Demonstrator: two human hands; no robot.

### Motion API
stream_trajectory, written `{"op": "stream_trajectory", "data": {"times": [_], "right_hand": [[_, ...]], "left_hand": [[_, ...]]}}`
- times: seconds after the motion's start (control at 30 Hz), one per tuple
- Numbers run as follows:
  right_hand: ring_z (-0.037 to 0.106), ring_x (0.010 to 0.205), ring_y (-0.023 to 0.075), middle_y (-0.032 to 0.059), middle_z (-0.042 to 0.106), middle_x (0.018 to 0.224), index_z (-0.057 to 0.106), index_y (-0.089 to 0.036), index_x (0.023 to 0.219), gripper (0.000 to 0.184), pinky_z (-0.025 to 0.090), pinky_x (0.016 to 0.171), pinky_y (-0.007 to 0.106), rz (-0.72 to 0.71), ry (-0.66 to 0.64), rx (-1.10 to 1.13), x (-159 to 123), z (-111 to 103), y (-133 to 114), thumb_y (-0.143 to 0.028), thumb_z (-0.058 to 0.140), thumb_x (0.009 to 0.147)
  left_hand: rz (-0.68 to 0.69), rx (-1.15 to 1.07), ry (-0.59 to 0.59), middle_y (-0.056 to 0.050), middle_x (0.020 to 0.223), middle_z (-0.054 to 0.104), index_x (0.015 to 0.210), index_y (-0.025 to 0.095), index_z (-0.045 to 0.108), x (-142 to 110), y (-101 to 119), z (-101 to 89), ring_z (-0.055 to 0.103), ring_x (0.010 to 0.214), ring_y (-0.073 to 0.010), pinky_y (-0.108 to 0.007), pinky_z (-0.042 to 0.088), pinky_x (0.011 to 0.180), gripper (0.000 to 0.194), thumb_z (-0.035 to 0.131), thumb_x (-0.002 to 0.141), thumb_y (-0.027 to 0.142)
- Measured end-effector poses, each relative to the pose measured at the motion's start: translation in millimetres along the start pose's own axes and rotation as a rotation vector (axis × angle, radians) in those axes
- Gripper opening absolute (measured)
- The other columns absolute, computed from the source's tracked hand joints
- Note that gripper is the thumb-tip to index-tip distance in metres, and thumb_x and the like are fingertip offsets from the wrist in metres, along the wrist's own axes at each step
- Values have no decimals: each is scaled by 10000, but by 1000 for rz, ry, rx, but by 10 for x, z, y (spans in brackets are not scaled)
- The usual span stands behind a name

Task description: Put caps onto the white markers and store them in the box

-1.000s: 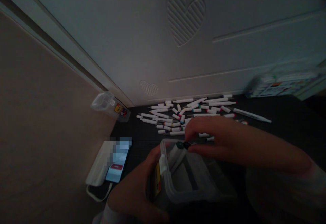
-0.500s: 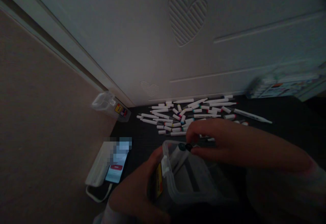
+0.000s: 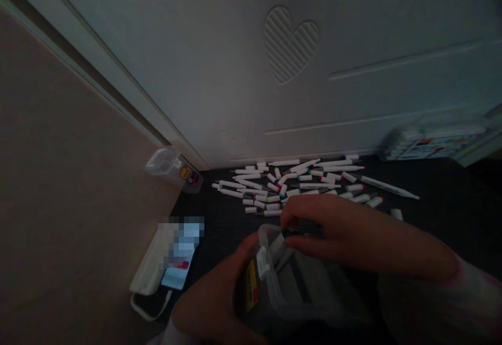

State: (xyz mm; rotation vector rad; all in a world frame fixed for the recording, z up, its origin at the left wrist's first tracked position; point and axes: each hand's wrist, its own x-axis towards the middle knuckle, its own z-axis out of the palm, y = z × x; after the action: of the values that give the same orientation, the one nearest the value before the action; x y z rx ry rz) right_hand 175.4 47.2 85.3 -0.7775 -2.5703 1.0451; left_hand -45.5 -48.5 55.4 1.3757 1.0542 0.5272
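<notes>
Box of clear plastic (image 3: 292,311), well short of the surface's (image 3: 221,225) far edge: left hand's grip (image 3: 219,292) wraps its side, right hand's grip (image 3: 314,225) pinches the dark end of a tilted marker (image 3: 276,249) inside! Beyond, a phone (image 3: 182,259) lies by the left edge, and loose markers (image 3: 317,186) crowd the far edge.

Dimly lit: pale panel (image 3: 204,62) (2 embossed hearts (image 3: 291,46)), dark tabletop (image 3: 443,193).
</notes>
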Motion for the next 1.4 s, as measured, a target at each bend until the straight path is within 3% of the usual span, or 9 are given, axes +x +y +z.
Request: {"op": "stream_trajectory", "data": {"times": [0.33, 0.53, 0.7, 0.83, 0.93, 1.03, 1.13, 1.23, 1.4], "right_hand": [[570, 767, 168, 4, 635, 851, 592, -218, 887, 145, 401, 661, 281, 14, 12, -57, -18, 25, -13, -334, 529, 827], [586, 826, 176, 29, 648, 927, 604, -215, 964, 217, 432, 716, 296, 10, 81, -21, -30, -22, -27, -369, 508, 845], [596, 850, 177, 44, 653, 953, 606, -206, 984, 231, 453, 733, 296, 49, 254, -23, -98, -147, -47, -361, 507, 844], [601, 777, 157, 29, 655, 897, 618, -211, 958, 224, 458, 656, 264, 50, 342, -7, -118, -201, -15, -366, 503, 846], [603, 780, 159, 27, 657, 907, 621, -220, 956, 233, 462, 636, 260, 68, 366, 26, -114, -213, 14, -387, 507, 841], [598, 809, 158, 20, 652, 939, 617, -228, 956, 230, 464, 641, 257, 91, 370, 62, -111, -218, 26, -394, 512, 838], [588, 800, 146, 8, 643, 926, 606, -232, 957, 209, 458, 639, 249, 99, 378, 73, -115, -221, 25, -379, 513, 843], [581, 800, 143, 7, 635, 919, 599, -226, 950, 196, 452, 652, 249, 94, 376, 77, -119, -224, 21, -367, 506, 851], [584, 796, 153, 23, 641, 909, 607, -210, 926, 191, 450, 674, 264, 80, 382, 69, -97, -234, 24, -352, 507, 847]], "left_hand": [[-27, 37, 60, -110, 1364, 407, 1393, 223, 223, -13, 7, 46, 357, 1255, -351, -489, 225, 1055, 1058, 759, 486, 321], [-50, 48, 3, -122, 1372, 414, 1411, 230, 187, -63, -5, -64, 356, 1261, -371, -508, 259, 1041, 1139, 790, 445, 264], [-47, 45, 305, -131, 1386, 404, 1418, 239, 170, -221, -50, -229, 325, 1286, -381, -503, 276, 1047, 1142, 804, 469, 285], [17, -6, 710, -129, 1269, 521, 1381, 217, 268, -268, -45, -331, 418, 1213, -404, -494, 400, 970, 1074, 795, 462, 392], [86, -20, 1027, -70, 1164, 583, 1339, 267, 319, -225, -30, -371, 515, 1127, -352, -448, 457, 928, 966, 782, 496, 352], [47, 26, 1229, -47, 1086, 601, 1322, 274, 317, -117, -66, -418, 568, 1061, -308, -438, 487, 892, 892, 756, 546, 279], [53, 62, 1342, -64, 1096, 590, 1322, 249, 291, 57, -178, -484, 567, 1069, -290, -451, 470, 913, 900, 757, 552, 246], [147, 16, 1359, -121, 1217, 527, 1341, 223, 225, 247, -322, -542, 537, 1120, -286, -456, 439, 948, 960, 769, 550, 252], [87, 113, 1413, -153, 1349, 413, 1349, 215, 182, 455, -453, -582, 426, 1242, -283, -425, 354, 1030, 989, 772, 557, 271]]}}
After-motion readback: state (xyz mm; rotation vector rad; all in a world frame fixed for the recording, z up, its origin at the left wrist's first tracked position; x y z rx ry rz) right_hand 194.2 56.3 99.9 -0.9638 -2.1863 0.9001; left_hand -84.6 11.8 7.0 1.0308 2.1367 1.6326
